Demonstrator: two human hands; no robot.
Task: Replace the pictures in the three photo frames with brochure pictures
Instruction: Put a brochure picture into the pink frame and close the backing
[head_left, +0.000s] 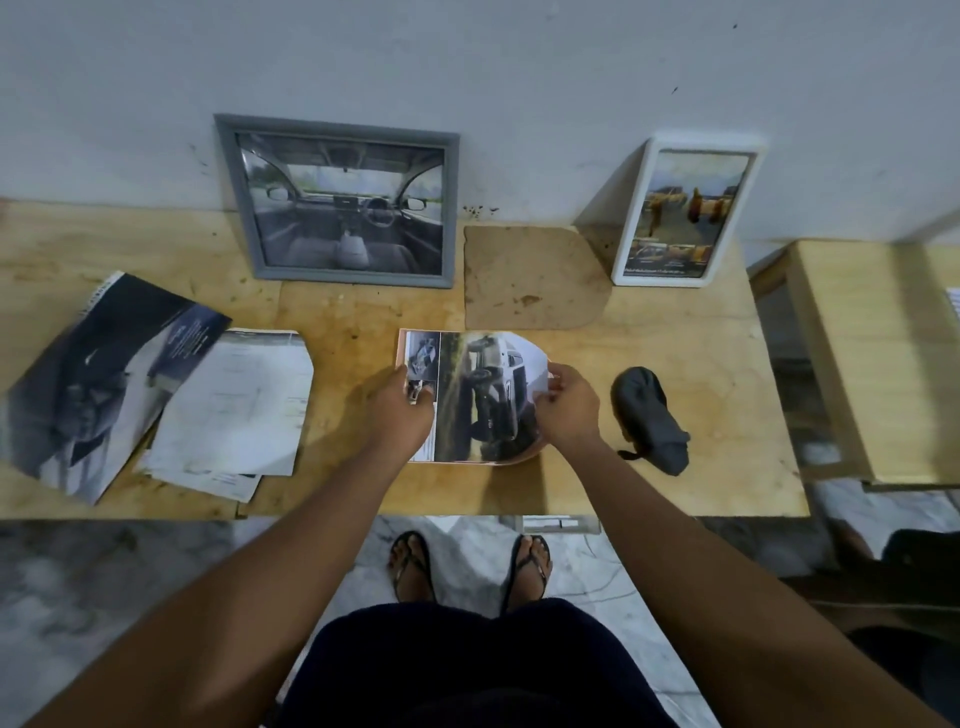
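Loose brochure pages (156, 384) spread at worktop (363, 312) left edge. Grey frame (340, 200) propped on wall at back edge, car-interior picture inside. Brochure picture (478, 395) near front edge, centre: left hand (402, 410) pinching left side, right hand (566, 405) pinching curled right edge. White frame (688, 210) at back right. Dark pouch (649, 421) toward right edge.

Print on brochures (156, 384) and framed pictures too blurred; nothing legible.

Two upright frames (340, 202) (685, 213), one folded umbrella (649, 418), two hands (402, 410) (566, 408)
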